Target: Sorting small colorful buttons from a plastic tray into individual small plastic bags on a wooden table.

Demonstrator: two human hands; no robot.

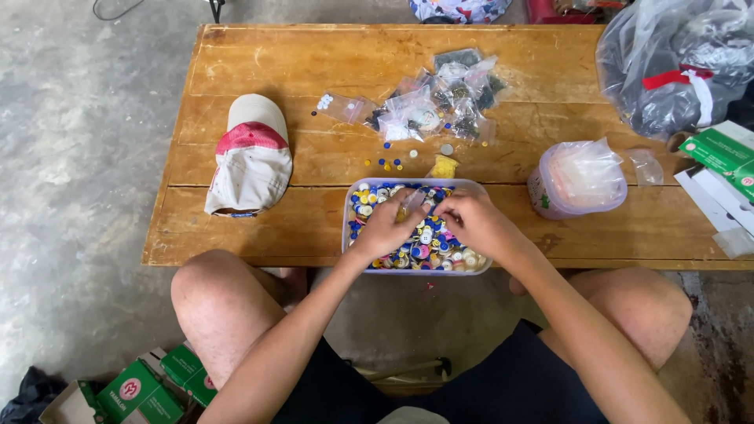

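Both hands were down in the tub (pixel 349 206), a shallow, clear plastic box with rounded corners that sat at the near edge of the table (pixel 236 63). The left hand (pixel 389 226) lay over the buttons (pixel 440 245) with its fingers curled, pinching what looked like a small clear bag (pixel 411 201) at the fingertips. The right hand (pixel 471 221) met it there, fingers bent toward the same spot; whether it gripped the bag or a button could not be told. The buttons filled the tub in a loose heap, small, round and glossy, in blue, yellow, white and pink.

Just beyond the tub, a few loose buttons (pixel 389 162) dotted the planks. Farther toward the far edge lay a pile of small clear bags (pixel 440 106), crinkled and shiny. A worn cloth cap (pixel 251 157), white and red, rested near the left edge. Toward the right edge stood a round plastic container (pixel 577 187) stuffed with clear film, and a big grey plastic sack (pixel 675 63) slumped at the far right corner. The table was of bare, scuffed wooden boards.
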